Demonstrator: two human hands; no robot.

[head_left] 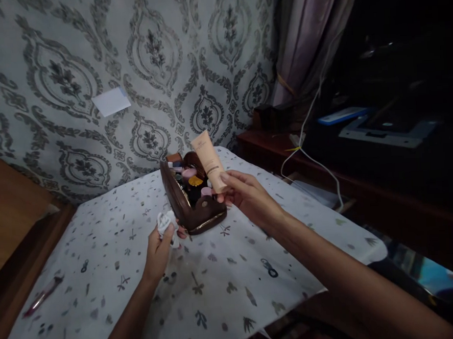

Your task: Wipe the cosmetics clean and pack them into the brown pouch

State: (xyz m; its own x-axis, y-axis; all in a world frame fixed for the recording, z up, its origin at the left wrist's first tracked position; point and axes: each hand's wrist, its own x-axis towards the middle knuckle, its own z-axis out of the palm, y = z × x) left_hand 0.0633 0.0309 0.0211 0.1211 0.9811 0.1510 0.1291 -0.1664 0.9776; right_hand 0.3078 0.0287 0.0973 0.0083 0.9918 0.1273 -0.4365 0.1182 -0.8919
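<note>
Cloth (164, 223), white, bunched: pinched in left hand (157, 251), near brown cosmetic bag (204, 213). Bag open on patterned tablecloth (112, 243). Beige squeeze tube (209, 157) tilted at bag's right side, lower end pinched by right hand (253, 197). Light grip advisable; tube wall likely yields.

The tube (209, 157), beige with small print, is in the right hand (249, 196), flat end up and leaning left, lower end between the fingers. The wad (167, 224), white and crumpled, is pinched in the left hand (158, 250). The bag (206, 215), brown, unzipped and filled with small items, lies just beyond both hands.
</note>
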